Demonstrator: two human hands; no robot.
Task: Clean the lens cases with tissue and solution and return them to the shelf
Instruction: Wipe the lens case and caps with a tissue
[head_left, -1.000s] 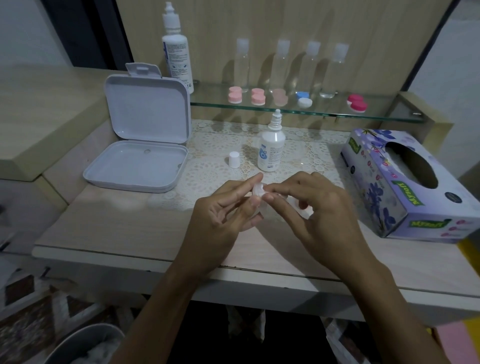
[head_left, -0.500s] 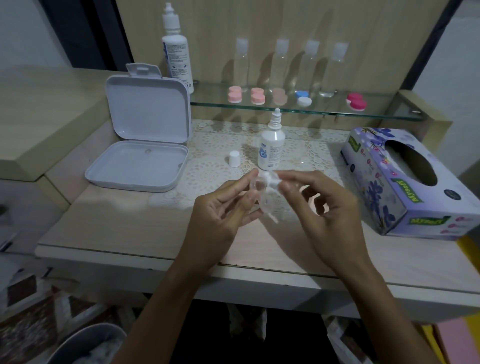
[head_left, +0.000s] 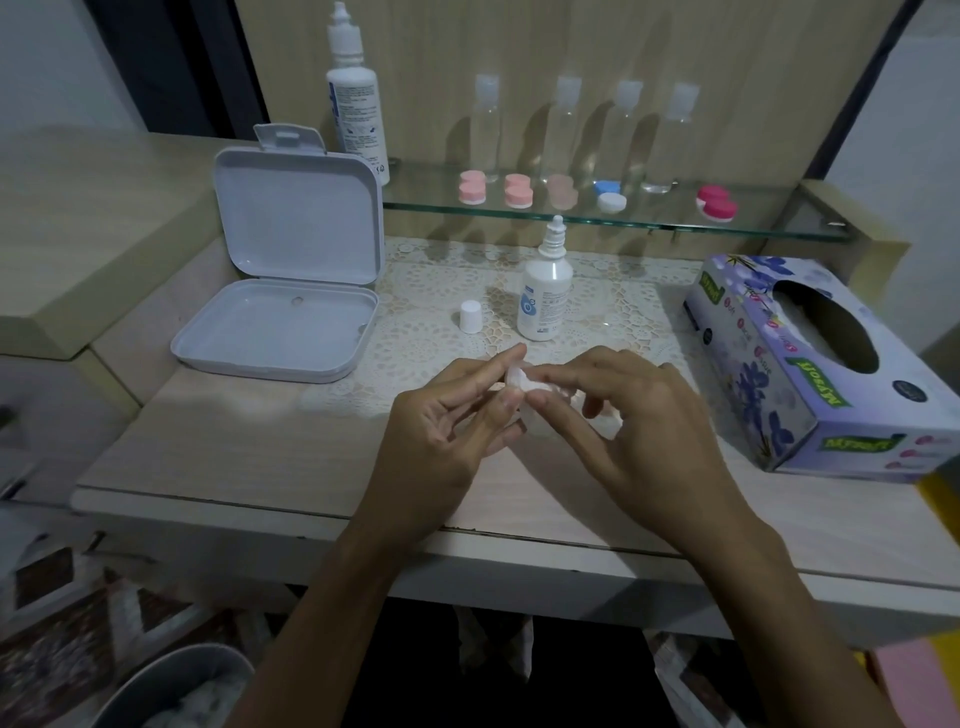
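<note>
**A home vanity corner set up for contact-lens care**

A domestic dressing or grooming nook is indicated by a pale wood-look counter (head_left: 218, 447) covered in part by a lace mat (head_left: 431, 312). A glass shelf (head_left: 779, 228) is fixed to the panelled back wall, and small lens cases (head_left: 471, 187) and clear bottles (head_left: 487, 130) are lined up on it. A floral tissue box (head_left: 769, 395) and a patterned floor mat (head_left: 62, 623) are also seen.

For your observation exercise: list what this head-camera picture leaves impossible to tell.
- Small white object: fingers of the left hand and right hand cover most of it; lens case or tissue unclear.
- Small solution bottle: label print too small.
- Bin: cut off by the bottom edge.
</note>
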